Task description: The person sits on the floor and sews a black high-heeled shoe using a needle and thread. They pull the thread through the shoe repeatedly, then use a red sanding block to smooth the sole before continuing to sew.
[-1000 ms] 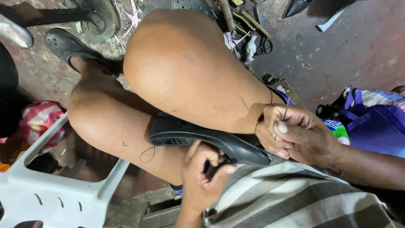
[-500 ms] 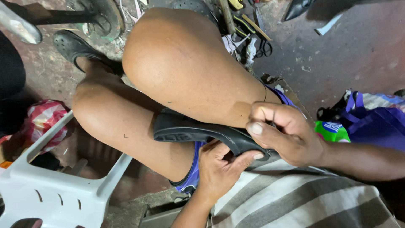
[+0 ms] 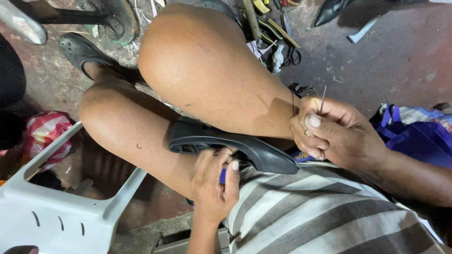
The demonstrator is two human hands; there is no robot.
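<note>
A black flat shoe (image 3: 245, 148) lies across my lap, wedged under my raised knee (image 3: 202, 66), sole edge toward me. My left hand (image 3: 214, 188) is closed against the shoe's near edge, with a small blue object (image 3: 222, 176) pinched between its fingers. My right hand (image 3: 332, 131) sits at the shoe's right end, by my thigh. It is shut on a thin metal needle (image 3: 323, 99) that points upward, and a dark thread (image 3: 293, 104) runs up beside the fingers.
A white plastic chair (image 3: 56, 207) stands at lower left beside a red-and-white plastic bag (image 3: 42, 136). A blue bag (image 3: 419, 136) lies at right. Hand tools and scissors (image 3: 282, 47) litter the floor above my knee, near a black pointed shoe (image 3: 332, 10).
My right hand has lifted slightly and now holds the needle upright with the thread drawn up. My left hand moved from under the shoe to its near edge.
</note>
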